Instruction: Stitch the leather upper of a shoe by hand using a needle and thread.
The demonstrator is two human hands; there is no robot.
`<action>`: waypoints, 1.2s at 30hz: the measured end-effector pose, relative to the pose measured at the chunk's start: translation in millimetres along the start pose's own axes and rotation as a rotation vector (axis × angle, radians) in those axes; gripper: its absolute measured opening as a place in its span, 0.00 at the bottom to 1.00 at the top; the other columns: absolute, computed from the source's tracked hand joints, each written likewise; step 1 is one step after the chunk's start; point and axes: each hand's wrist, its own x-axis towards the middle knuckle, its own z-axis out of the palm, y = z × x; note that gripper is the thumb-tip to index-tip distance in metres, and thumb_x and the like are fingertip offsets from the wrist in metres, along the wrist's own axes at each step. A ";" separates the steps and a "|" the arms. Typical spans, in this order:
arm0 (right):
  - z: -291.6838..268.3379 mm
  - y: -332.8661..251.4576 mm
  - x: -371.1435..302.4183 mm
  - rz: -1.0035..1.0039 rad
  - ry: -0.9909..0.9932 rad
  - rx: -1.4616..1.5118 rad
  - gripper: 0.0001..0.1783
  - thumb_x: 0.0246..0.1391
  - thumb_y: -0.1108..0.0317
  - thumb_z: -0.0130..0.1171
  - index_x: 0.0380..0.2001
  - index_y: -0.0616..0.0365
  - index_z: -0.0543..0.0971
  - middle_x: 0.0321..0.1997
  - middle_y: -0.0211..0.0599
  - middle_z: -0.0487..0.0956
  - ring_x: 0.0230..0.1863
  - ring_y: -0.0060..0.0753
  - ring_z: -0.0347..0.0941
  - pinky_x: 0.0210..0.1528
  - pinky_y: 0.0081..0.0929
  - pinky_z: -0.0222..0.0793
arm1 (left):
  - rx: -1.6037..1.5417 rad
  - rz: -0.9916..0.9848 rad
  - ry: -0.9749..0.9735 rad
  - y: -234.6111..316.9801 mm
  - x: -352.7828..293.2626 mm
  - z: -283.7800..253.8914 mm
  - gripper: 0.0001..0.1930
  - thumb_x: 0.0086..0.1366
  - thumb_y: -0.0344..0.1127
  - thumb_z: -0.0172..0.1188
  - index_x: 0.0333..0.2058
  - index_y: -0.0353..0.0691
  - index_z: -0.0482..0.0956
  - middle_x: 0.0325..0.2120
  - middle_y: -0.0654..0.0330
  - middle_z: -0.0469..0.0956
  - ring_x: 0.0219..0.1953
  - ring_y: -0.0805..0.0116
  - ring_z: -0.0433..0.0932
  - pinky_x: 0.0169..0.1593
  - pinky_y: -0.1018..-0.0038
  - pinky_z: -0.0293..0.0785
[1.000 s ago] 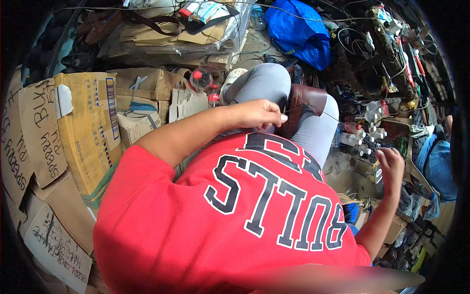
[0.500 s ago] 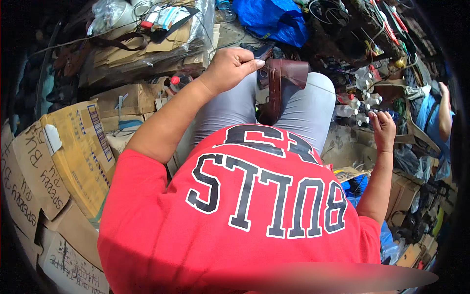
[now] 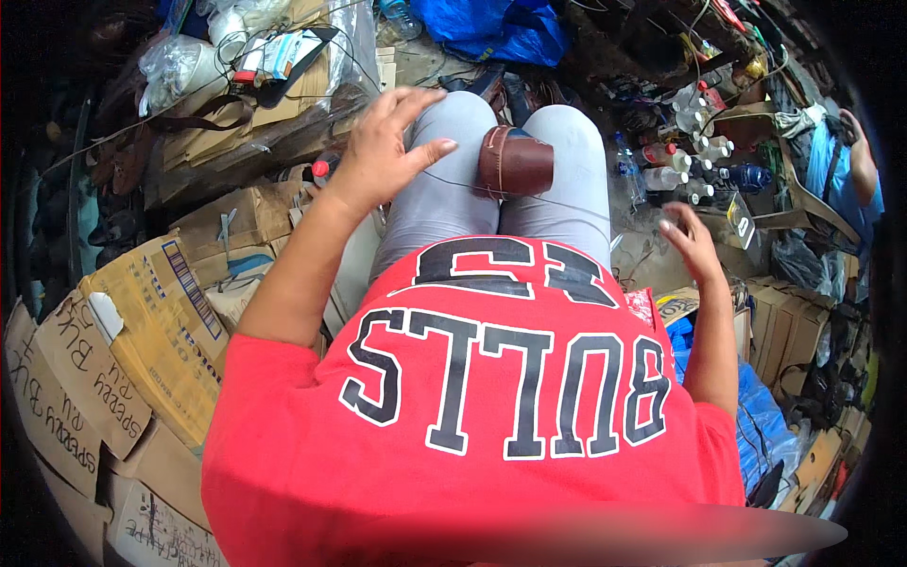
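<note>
Left hand (image 3: 392,144) raised beside the left knee (image 3: 465,115), spread wide from thumb to fingertips, right hand (image 3: 694,244) out to the side, loosely curled — its grip unclear — brown leather piece (image 3: 520,168) between the two hands, resting across the thighs (image 3: 578,203)

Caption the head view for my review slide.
A brown leather piece lies across gray trousers, left hand spread beside it, right hand out to the side.

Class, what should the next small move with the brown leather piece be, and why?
Probably bring the left hand in to steady the brown leather piece: it rests on the grey-clad legs with neither hand on it, a thin dark thread runs from it toward the right hand, and the left hand is open.
</note>
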 end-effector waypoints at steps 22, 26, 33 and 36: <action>70.0 -124.3 79.1 -0.251 0.181 -0.278 0.48 0.15 0.45 0.77 0.42 0.56 0.68 0.27 0.45 0.77 0.34 0.49 0.76 0.37 0.39 0.69 | -0.010 0.306 -0.480 11.5 113.4 102.8 0.39 0.31 0.43 0.76 0.47 0.43 0.73 0.44 0.55 0.74 0.47 0.56 0.73 0.47 0.69 0.70; 57.0 -107.6 106.4 -0.261 0.177 -0.177 0.48 0.15 0.51 0.78 0.45 0.60 0.70 0.41 0.51 0.78 0.45 0.49 0.75 0.47 0.35 0.69 | -0.060 0.151 -0.384 12.8 119.2 125.2 0.30 0.31 0.45 0.76 0.35 0.40 0.76 0.34 0.54 0.77 0.35 0.59 0.76 0.39 0.68 0.71; 80.6 -101.4 124.8 -0.348 0.088 -0.058 0.40 0.30 0.45 0.73 0.42 0.62 0.71 0.33 0.46 0.77 0.37 0.37 0.74 0.40 0.31 0.69 | -0.379 -0.070 -0.539 -21.5 107.6 111.8 0.33 0.43 0.37 0.72 0.51 0.43 0.71 0.41 0.59 0.77 0.44 0.70 0.75 0.49 0.74 0.69; 80.1 -87.1 117.2 -0.376 0.077 0.008 0.26 0.45 0.54 0.65 0.41 0.62 0.74 0.30 0.39 0.73 0.30 0.29 0.71 0.34 0.25 0.67 | -0.446 0.028 -0.632 -22.8 113.1 106.0 0.36 0.47 0.34 0.69 0.57 0.45 0.66 0.47 0.60 0.74 0.48 0.71 0.72 0.54 0.74 0.66</action>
